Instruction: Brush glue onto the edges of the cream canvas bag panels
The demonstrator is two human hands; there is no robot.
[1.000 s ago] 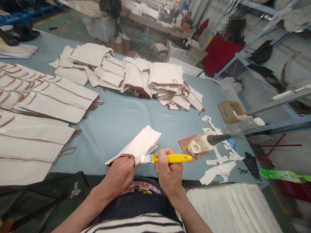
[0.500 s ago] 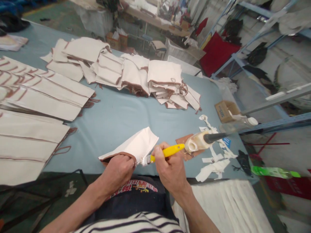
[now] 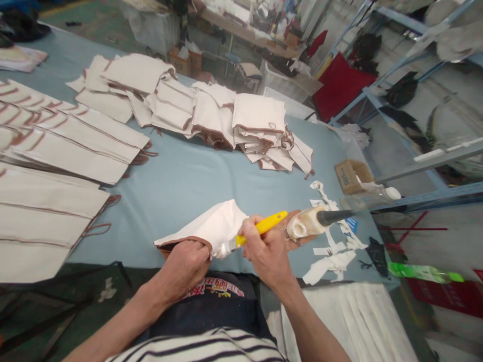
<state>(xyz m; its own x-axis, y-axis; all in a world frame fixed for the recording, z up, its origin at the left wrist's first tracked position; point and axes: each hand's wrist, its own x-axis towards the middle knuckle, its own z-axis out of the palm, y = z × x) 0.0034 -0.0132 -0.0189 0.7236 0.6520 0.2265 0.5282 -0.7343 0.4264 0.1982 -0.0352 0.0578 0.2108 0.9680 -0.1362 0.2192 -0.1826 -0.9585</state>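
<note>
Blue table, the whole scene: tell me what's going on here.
A person works at the blue table with both hands. The left hand holds an off-white piece by its brown-trimmed edge. The right hand grips a yellow-handled brush, its bristles close to the left fingers, at the piece's near end. A pale container sits to the right; similar pieces lie in stacks at the left and across the back.

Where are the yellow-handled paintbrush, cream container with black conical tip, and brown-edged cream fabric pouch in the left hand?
Yellow-handled paintbrush [image 3: 268,223]: head view, handle.
Cream container [image 3: 311,220]: head view, body.
Brown-edged cream fabric pouch [image 3: 217,222]: head view, outer face.
</note>
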